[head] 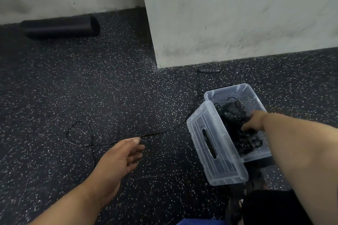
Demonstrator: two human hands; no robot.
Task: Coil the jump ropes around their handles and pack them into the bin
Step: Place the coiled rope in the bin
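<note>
Partly done, judging by contents; clear bin (237, 90) on speckled floor (109, 87) near base of pale wall (228, 14), already holding a black tangle of coiled ropes (237, 124); exact count of ropes inside impossible to tell, too dark and bunched; clear lid (215, 144) propped slanted against bin's left rim, so bin not closed.

Right hand (255, 121) reaching down into bin, resting on or pushing at the coils; fingers mostly hidden among the black cord, so gripping or just pressing cannot tell.

At least 1 rope left loose: thin black cord (161, 132) running across floor from near bin toward the left, ending in a loop (78, 133) that crosses itself; not coiled at all yet. Left hand (120, 157) low over floor just beside that cord, fingers spread and relaxed, thumb tip at or almost at the line; nothing pinched, looks like a reach to gather it, as a guess.

1 black ribbed handle (209, 70) lying at wall base behind bin, well apart from both hands; probably belongs to loose rope, link not traceable. Black foam roller (60, 26) far left by wall, not part of job.

Remaining, as judged: pick up cord, wind round handles, drop in bin, maybe fit lid.
</note>
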